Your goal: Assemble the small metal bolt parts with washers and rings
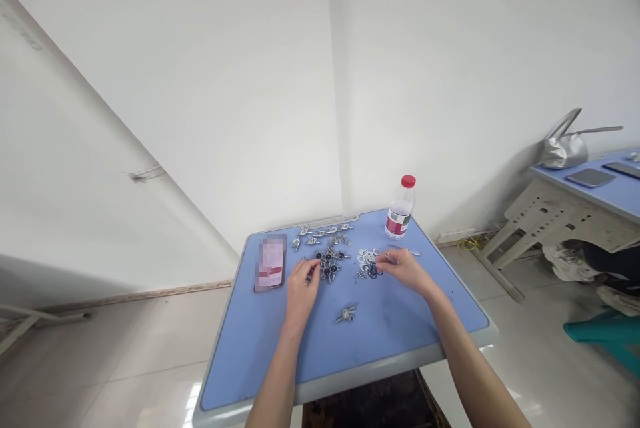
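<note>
My left hand (pixel 303 283) rests at the left edge of a cluster of small metal fittings with black round centres (pixel 329 271). Its fingers are pinched together, and what they hold, if anything, is too small to name. Over a little heap of black rings (pixel 373 271), my right hand (pixel 404 268) is also closed in a pinch, its content hidden. Flat silver metal plates (pixel 363 257) and tiny steel balls (pixel 361 275) lie beside the rings. One separate metal fitting (pixel 346 314) sits nearer to me. More metal fittings (pixel 313 241) are laid out at the back.
A phone (pixel 271 263) lies on the left of the blue table (pixel 250 361). At the back right stands a plastic bottle with a red cap (pixel 400 209), a thin tool (pixel 407 251) near it. A second table (pixel 625 189) with a silver bag (pixel 565 150) is to the right.
</note>
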### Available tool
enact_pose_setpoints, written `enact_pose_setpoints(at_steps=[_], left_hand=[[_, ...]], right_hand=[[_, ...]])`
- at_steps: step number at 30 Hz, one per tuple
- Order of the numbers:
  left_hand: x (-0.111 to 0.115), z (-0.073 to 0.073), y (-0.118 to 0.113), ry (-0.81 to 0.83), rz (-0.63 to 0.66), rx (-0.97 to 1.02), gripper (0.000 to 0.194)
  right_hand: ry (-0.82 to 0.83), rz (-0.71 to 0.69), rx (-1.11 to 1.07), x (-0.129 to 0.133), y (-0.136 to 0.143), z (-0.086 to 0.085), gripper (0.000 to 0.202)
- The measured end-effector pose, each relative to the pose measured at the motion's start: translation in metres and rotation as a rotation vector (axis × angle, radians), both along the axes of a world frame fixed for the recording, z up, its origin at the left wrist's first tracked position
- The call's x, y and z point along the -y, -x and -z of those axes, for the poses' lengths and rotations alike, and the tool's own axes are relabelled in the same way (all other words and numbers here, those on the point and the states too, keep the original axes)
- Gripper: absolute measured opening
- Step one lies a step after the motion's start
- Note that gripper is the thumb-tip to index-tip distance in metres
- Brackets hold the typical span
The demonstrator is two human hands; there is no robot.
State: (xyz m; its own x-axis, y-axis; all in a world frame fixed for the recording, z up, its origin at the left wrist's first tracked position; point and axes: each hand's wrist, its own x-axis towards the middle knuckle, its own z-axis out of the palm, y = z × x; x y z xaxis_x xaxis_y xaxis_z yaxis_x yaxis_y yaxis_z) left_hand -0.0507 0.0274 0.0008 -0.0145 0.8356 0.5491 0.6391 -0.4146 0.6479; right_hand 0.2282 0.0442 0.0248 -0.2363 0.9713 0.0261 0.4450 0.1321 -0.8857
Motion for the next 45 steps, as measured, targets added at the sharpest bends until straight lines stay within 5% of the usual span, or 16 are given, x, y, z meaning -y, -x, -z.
enact_pose_setpoints(at_steps=[6, 15, 24, 45], left_hand=[[0.008, -0.008, -0.005, -0.016, 0.086, 0.003, 0.017], [0.017, -0.013, -0.005, 0.070, 0.114, 0.063, 0.019], [0.029, -0.021, -0.009, 0.470, 0.511, -0.053, 0.015], [0.030, -0.023, -0.003, 0.576, 0.636, -0.153, 0.011]], right_hand=[[0.093, -0.097, -0.158, 0.022, 0.020, -0.004, 0.018], [0.043, -0.289, 0.092, 0.045, 0.039, -0.012, 0.015], [-0.016, -0.443, 0.171, 0.040, 0.043, -0.008, 0.017], [-0.057, -0.600, 0.356, 0.023, 0.061, -0.013, 0.019]])
